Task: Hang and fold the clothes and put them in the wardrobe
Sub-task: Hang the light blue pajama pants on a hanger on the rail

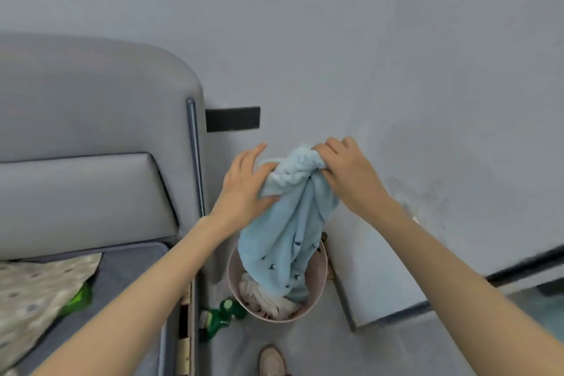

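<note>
A light blue fleece garment [287,235] with small dark marks hangs bunched from both hands, its lower end still inside a pale pink laundry basket [320,272] on the floor. My right hand [348,174] grips the bunched top of the garment. My left hand [247,183] holds its left side, thumb pressed into the fabric and fingers stretched upward. White and striped clothes [265,296] lie in the basket under the blue one.
A grey upholstered bed with a tall headboard [91,119] stands at left, a patterned sheet [36,299] on it. Green bottles [222,314] lie on the floor between bed and basket. A grey wall is ahead, and my shoe [271,360] is below.
</note>
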The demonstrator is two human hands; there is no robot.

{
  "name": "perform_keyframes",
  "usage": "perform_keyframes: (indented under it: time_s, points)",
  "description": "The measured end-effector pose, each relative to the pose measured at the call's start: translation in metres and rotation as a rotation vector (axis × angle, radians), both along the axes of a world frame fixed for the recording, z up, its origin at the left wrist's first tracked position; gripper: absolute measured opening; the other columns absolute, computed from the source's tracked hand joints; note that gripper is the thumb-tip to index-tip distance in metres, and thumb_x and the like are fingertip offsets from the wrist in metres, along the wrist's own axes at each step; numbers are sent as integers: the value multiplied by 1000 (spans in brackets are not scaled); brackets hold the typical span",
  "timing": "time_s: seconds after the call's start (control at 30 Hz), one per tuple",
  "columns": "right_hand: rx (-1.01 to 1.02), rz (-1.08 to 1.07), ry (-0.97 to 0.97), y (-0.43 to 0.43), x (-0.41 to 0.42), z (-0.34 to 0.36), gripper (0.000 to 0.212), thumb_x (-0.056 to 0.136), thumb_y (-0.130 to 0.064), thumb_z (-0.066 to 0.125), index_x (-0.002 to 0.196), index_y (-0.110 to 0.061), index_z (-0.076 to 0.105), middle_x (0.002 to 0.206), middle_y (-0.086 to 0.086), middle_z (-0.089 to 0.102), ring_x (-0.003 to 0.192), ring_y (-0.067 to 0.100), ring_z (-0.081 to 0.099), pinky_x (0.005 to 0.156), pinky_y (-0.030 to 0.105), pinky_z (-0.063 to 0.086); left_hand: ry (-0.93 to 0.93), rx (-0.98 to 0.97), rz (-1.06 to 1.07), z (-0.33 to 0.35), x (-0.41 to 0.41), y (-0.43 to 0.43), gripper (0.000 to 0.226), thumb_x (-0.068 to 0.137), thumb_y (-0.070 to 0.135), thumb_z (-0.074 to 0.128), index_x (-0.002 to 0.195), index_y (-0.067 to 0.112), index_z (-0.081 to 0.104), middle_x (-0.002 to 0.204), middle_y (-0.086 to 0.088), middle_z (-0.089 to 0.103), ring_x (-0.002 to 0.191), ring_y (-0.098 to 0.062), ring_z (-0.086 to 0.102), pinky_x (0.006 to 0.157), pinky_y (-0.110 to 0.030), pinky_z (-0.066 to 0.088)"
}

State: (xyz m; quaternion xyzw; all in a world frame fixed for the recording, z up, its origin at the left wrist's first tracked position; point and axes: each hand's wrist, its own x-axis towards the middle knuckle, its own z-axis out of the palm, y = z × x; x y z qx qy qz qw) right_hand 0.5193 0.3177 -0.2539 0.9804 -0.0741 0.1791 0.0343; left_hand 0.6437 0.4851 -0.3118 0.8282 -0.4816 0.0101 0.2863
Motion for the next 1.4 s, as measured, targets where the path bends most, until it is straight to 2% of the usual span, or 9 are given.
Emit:
perform_keyframes:
  time_s: [0.13, 0.23, 0.4, 0.47, 0.53, 0.77, 0.97, 1.13, 1.4]
  points:
    - [71, -86, -166, 8, -44, 88, 20, 93, -10, 48, 111, -7, 57, 104, 8, 55, 90, 24, 40, 73, 40, 45, -152, -49, -67, 83, -23, 3, 47, 81, 48, 66, 109, 10, 61, 145, -1, 41, 132, -25, 35, 106, -46, 30]
    - [41, -135, -234, 11, -82, 139, 18, 92, -12, 49, 109, -7, 54, 102, 9, 52, 90, 24, 39, 66, 42, 46, -163, -110, -158, 139, -49, 0, 55, 79, 59, 60, 114, 17, 61, 130, 7, 54, 121, -15, 46, 105, -46, 31]
    - [12, -216, -372, 15, -150, 196, 15, 92, -7, 47, 106, -5, 50, 102, 8, 50, 94, 23, 36, 63, 41, 45, 84, -273, -323, 206, -102, -16, 51, 80, 53, 62, 114, 16, 62, 111, 6, 63, 100, -8, 56, 89, -31, 44]
    - [13, -244, -422, 16, -177, 215, 14, 91, -4, 45, 105, -4, 49, 102, 9, 49, 93, 24, 38, 68, 42, 45, 220, -329, -329, 223, -125, -28, 24, 86, 44, 59, 92, 21, 61, 83, 10, 61, 74, 1, 52, 69, -19, 42]
    - [15, -266, -466, 15, -207, 231, 15, 90, -2, 45, 104, -4, 49, 100, 10, 49, 89, 26, 42, 71, 43, 43, 304, -345, -366, 241, -152, -40, 30, 87, 44, 58, 72, 21, 45, 62, 14, 43, 54, 1, 37, 52, -14, 32]
    - [-23, -401, -555, 6, -335, 266, 27, 89, -6, 45, 116, -10, 48, 104, 12, 52, 85, 35, 53, 68, 41, 44, 554, -381, -543, 283, -261, -86, 38, 84, 42, 66, 83, 7, 53, 71, 4, 53, 61, -4, 49, 54, -16, 40]
    - [-70, -580, -531, -11, -441, 268, 20, 87, -23, 61, 102, -15, 49, 91, 5, 56, 84, 32, 54, 63, 34, 34, 318, -619, -601, 303, -353, -117, 33, 82, 32, 71, 67, 23, 43, 61, 13, 43, 55, 2, 39, 52, -11, 34]
    - [224, -723, -365, -12, -516, 240, 53, 71, -59, 72, 103, -28, 43, 94, -6, 60, 82, 20, 55, 66, 37, 46, 198, -602, -683, 292, -407, -135, 35, 79, 32, 74, 67, 24, 42, 69, 8, 47, 63, -1, 42, 59, -11, 35]
    - [402, -894, -192, 8, -577, 130, 86, 75, -46, 72, 131, -28, 9, 128, 0, 40, 82, 16, 54, 59, 28, 40, 163, -557, -810, 253, -488, -150, 41, 80, 34, 73, 61, 24, 37, 61, 8, 42, 60, -8, 39, 58, -24, 32]
